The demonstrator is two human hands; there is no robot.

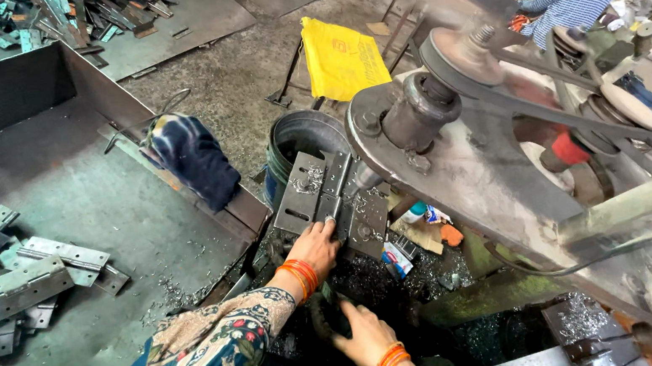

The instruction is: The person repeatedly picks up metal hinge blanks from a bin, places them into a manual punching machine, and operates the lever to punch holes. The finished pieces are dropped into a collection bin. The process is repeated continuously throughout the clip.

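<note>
My left hand, with orange bangles and a patterned sleeve, presses on a dark metal hinge piece lying on the machine's small steel table. Its fingers rest on the near end of the piece. My right hand, also in orange bangles, sits lower and closer to me in the dark gap below that table. It curls around a dark part that I cannot make out clearly. Metal shavings lie scattered around both hands.
A big steel tray on the left holds a pile of grey hinges and a blue cloth. On the right is a spinning pulley with belt. A bucket, a yellow bag and another person lie beyond.
</note>
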